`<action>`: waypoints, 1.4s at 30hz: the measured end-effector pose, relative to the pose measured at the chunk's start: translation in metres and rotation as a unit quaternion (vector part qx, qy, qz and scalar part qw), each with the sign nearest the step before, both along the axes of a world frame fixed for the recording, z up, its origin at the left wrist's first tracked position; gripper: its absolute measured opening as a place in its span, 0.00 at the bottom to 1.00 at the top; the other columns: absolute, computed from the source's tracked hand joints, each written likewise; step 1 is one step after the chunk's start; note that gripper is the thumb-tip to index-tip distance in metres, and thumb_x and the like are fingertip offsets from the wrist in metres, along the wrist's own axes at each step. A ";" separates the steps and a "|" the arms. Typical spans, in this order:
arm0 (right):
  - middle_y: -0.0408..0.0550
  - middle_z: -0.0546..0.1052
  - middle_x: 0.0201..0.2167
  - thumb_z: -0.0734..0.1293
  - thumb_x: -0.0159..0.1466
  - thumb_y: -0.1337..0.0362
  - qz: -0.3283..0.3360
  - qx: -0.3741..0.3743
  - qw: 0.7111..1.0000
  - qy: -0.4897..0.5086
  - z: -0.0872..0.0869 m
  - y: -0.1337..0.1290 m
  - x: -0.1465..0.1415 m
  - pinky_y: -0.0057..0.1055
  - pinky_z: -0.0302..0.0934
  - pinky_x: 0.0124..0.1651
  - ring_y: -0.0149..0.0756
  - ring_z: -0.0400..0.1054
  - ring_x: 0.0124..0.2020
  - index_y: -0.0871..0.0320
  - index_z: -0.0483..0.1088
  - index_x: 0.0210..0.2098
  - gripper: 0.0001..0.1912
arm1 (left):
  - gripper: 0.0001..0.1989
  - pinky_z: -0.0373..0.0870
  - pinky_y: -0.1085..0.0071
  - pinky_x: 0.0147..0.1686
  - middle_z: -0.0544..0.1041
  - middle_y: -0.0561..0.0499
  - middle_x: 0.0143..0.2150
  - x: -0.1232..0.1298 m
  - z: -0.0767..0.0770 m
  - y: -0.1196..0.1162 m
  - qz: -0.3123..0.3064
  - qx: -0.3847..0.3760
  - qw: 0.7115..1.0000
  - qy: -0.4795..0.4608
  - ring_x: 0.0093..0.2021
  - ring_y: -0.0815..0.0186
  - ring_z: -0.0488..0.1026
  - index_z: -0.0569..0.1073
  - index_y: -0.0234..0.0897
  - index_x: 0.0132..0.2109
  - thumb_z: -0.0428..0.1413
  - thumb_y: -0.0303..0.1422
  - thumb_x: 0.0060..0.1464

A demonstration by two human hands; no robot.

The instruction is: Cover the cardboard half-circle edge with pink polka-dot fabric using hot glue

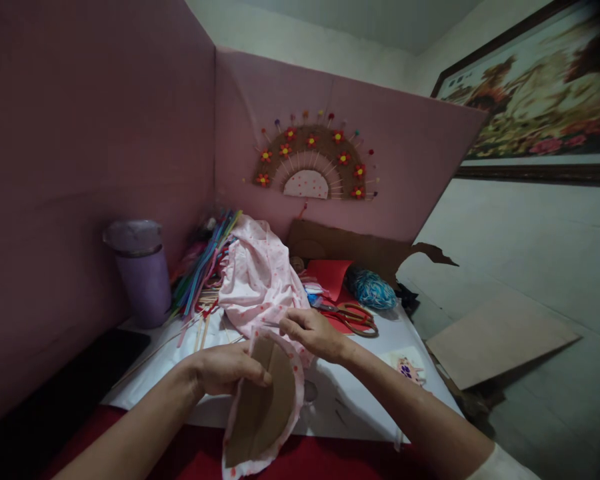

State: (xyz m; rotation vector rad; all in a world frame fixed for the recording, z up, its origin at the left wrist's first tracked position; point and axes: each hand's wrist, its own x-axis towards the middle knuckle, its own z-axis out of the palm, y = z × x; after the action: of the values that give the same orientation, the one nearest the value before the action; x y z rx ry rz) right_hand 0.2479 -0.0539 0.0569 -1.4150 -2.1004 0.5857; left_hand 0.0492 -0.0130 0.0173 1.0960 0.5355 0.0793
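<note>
A cardboard half-circle (280, 400) is edged with pale pink fabric dotted in red. My left hand (225, 370) grips it by its straight side, thumb flat on the bare brown face and fingers behind. Above its upper end, my right hand (313, 333) is closed with the fingers pinched. Something thin and greyish shows at those fingertips, too small to make out. Just behind lies a crumpled dotted pink cloth (260, 273). Scissors with red-brown handles (353, 320) rest beyond my right hand.
A purple tumbler (143, 280) stands left, beside colourful pipe cleaners (210, 260). Blue yarn (373, 289), red paper (330, 275) and torn cardboard (345, 243) lie at the back. A flowered cardboard arch (325, 143) hangs on the pink panel (405, 147). The white table covering (350, 420) ends near me.
</note>
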 end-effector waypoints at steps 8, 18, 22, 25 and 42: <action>0.39 0.65 0.22 0.58 0.66 0.54 -0.015 0.026 0.999 -0.033 0.001 -0.005 -0.007 0.25 0.45 0.28 0.28 0.57 0.25 0.59 0.65 0.25 0.18 | 0.21 0.68 0.69 0.35 0.79 0.51 0.32 -0.001 0.001 -0.002 0.016 -0.003 1.000 0.010 0.33 0.63 0.74 0.75 0.34 0.38 0.63 0.26 0.30; 0.38 0.67 0.22 0.59 0.67 0.57 -0.029 0.052 0.998 -0.022 0.002 -0.008 -0.014 0.24 0.46 0.29 0.27 0.58 0.25 0.59 0.67 0.26 0.17 | 0.17 0.68 0.71 0.34 0.80 0.49 0.32 0.000 -0.002 0.000 0.001 0.004 1.000 0.001 0.32 0.64 0.74 0.77 0.32 0.35 0.63 0.27 0.31; 0.38 0.65 0.20 0.61 0.65 0.58 -0.043 0.063 0.997 -0.022 -0.001 -0.008 -0.014 0.24 0.44 0.28 0.26 0.56 0.23 0.59 0.67 0.23 0.17 | 0.17 0.68 0.72 0.33 0.80 0.50 0.32 0.000 -0.004 0.001 -0.001 0.004 1.000 -0.008 0.31 0.65 0.75 0.78 0.32 0.36 0.63 0.27 0.32; 0.37 0.64 0.19 0.61 0.65 0.58 -0.052 0.068 0.996 -0.006 -0.005 -0.007 -0.013 0.24 0.45 0.27 0.26 0.56 0.23 0.59 0.66 0.22 0.17 | 0.17 0.68 0.72 0.33 0.80 0.49 0.32 -0.001 -0.004 0.002 0.002 0.008 1.000 -0.007 0.32 0.65 0.75 0.78 0.33 0.37 0.63 0.27 0.32; 0.38 0.65 0.21 0.60 0.66 0.56 -0.033 0.067 0.997 -0.034 0.000 -0.008 -0.015 0.25 0.44 0.28 0.26 0.57 0.24 0.59 0.66 0.24 0.17 | 0.15 0.67 0.73 0.32 0.80 0.49 0.31 0.000 -0.001 0.000 -0.004 -0.004 1.000 -0.010 0.31 0.65 0.74 0.78 0.32 0.34 0.63 0.26 0.32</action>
State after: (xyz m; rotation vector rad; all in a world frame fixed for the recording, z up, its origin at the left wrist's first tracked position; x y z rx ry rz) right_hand 0.2328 -0.0619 0.0574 -1.4399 -2.0939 0.3684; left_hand 0.0490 -0.0130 0.0161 1.0883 0.5139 0.0812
